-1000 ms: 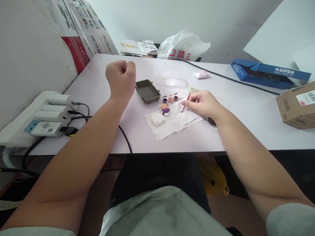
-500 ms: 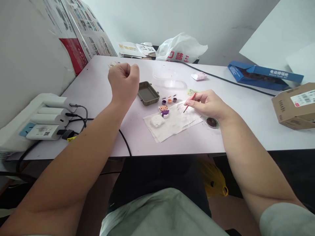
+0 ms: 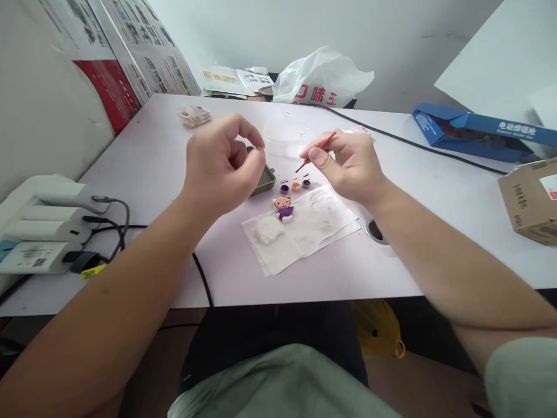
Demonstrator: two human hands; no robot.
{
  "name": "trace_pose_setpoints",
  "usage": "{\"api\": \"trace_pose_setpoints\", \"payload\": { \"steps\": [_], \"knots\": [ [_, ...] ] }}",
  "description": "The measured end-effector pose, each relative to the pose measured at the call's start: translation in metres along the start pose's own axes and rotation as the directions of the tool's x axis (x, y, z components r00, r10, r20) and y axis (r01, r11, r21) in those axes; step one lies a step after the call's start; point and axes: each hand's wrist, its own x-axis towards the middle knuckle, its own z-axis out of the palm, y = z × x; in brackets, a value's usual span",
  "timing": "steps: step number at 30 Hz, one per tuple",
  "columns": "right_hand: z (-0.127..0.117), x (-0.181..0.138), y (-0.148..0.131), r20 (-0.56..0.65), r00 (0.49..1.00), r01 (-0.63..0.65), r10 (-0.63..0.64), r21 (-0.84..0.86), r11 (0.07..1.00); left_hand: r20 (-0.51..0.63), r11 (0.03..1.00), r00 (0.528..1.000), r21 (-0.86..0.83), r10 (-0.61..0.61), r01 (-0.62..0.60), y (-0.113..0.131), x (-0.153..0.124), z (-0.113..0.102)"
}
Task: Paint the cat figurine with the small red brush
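Observation:
My right hand (image 3: 348, 159) holds a thin red paintbrush (image 3: 322, 148), its dark tip pointing down toward several small paint pots. These are a purple pot (image 3: 284, 189), an orange pot (image 3: 296, 187) and a dark brown pot (image 3: 306, 183). My left hand (image 3: 226, 159) is raised with curled fingers, thumb and index tips close together; whatever it may hold is hidden. Behind it, an olive-green tray (image 3: 266, 184) is partly covered. On white tissue (image 3: 315, 229) lie a cat figurine (image 3: 284, 209) with an orange face and purple clothes, and a crumpled white wad (image 3: 268, 230).
A round dark-filled container (image 3: 375, 231) sits under my right forearm. Chargers fill a white power strip (image 3: 47, 215) at left, with cables crossing the table. A blue box (image 3: 470, 136), a cardboard box (image 3: 528, 200) and a plastic bag (image 3: 322, 81) stand around the edges.
My right hand has moved left and up with the paintbrush, from over the tissue to near the paint pots. My left hand has moved right, its fist loosening into a pinch. The view has shifted slightly.

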Motion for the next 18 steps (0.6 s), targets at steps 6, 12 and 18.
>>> {"api": "trace_pose_setpoints", "payload": {
  "steps": [6, 12, 18],
  "knots": [
    [-0.010, -0.022, 0.000, -0.054, 0.999, 0.006, -0.006, 0.007, 1.000, 0.313, 0.985, 0.950, 0.158, 0.010, -0.062, 0.023, -0.006, -0.012],
    [-0.012, -0.019, 0.016, 0.052, 0.999, -0.007, 0.010, -0.057, 0.998, 0.530, 0.898, 0.848, 0.379, -0.011, -0.225, 0.026, -0.024, 0.000],
    [-0.001, -0.021, 0.022, 0.054, 0.996, -0.064, 0.066, -0.024, 0.998, 0.527, 0.816, 0.846, 0.523, -0.084, -0.245, 0.015, -0.033, 0.011]
  ]
}}
